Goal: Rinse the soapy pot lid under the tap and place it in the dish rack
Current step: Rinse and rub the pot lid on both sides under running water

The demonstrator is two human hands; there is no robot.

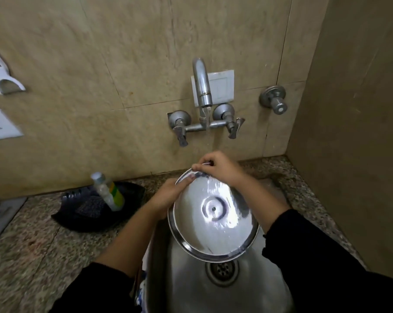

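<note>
A round steel pot lid is held over the steel sink, its inner side facing me. Water streams from the wall tap and lands near the lid's far rim. My left hand grips the lid's left edge from behind. My right hand pinches the far rim at the top. No dish rack is in view.
A black tray on the speckled counter to the left holds a scrubber and a detergent bottle. The drain lies below the lid. A wall valve and a side wall stand at right.
</note>
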